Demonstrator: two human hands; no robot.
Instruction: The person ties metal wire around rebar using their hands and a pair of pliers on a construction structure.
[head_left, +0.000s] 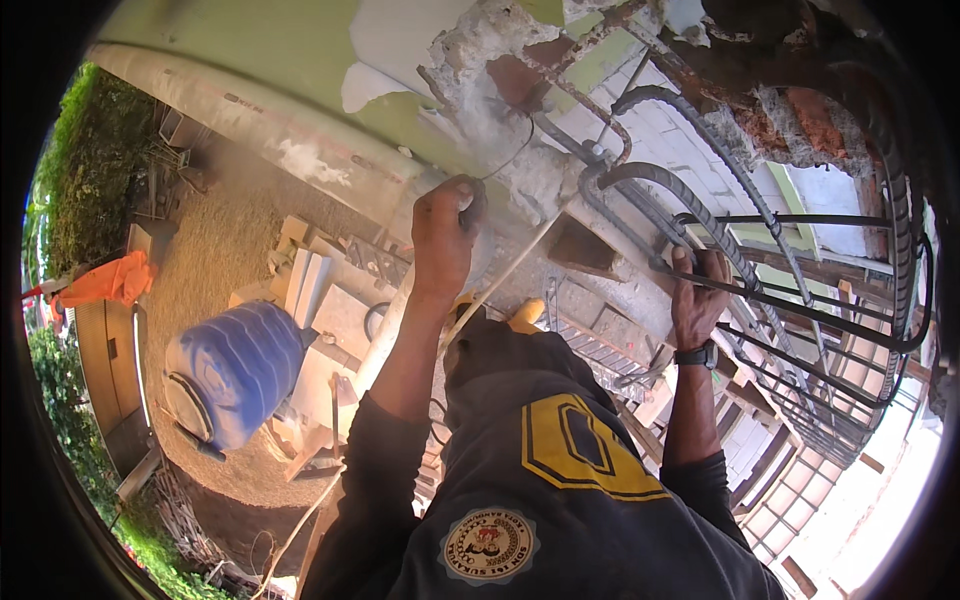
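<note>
My left hand (pixel 448 228) is closed into a fist beside the broken edge of the wall. A thin wire (pixel 520 152) runs out of it and curves up toward the exposed concrete (pixel 475 75). My right hand (pixel 697 295), with a watch on its wrist, has its fingers wrapped round a steel bar at the near end of a rebar cage (pixel 790 303). Thick hooked rebar (pixel 665 172) bends just above that hand. Rusty bars (pixel 578 92) stick out of the broken masonry between and above my hands.
A long pale pipe (pixel 270 130) runs along the green wall (pixel 290 35). Far below on the left lie a blue ribbed tank (pixel 235 372), pale boards (pixel 308 285) and an orange cloth (pixel 112 281). A slim pale rod (pixel 507 272) slants up between my arms.
</note>
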